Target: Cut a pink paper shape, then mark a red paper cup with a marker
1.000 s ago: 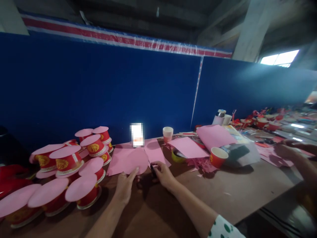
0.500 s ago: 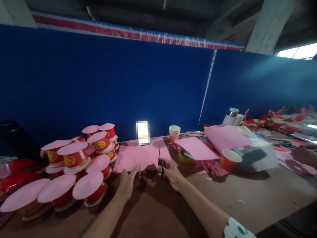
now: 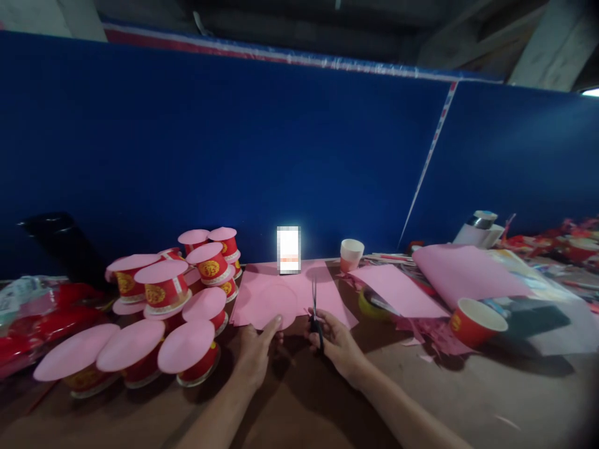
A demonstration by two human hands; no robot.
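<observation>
My left hand (image 3: 257, 350) pinches the near edge of a pink paper circle (image 3: 277, 304) between thumb and fingers. Under and behind the circle lie larger pink paper sheets (image 3: 311, 284). Just right of the circle, my right hand (image 3: 340, 346) grips black-handled scissors (image 3: 315, 312). Their narrow blades point away from me, slightly apart and clear of the circle's edge. To the left of my hands stand several red paper cups (image 3: 161, 294) with pink paper discs (image 3: 186, 347) on top, some of them stacked.
A lit phone (image 3: 289, 251) stands at the blue partition (image 3: 281, 137). On the right are a pale cup (image 3: 351, 254), pink sheets (image 3: 395, 290) over a yellow roll (image 3: 374, 305), paper scraps (image 3: 444, 337) and a red cup (image 3: 478, 322). Red plastic packages (image 3: 56, 330) lie far left.
My view has turned left, shifting everything rightward in it. The scissors have come away from a scrap at the circle's right edge. A co-worker's hand at far right has left view.
</observation>
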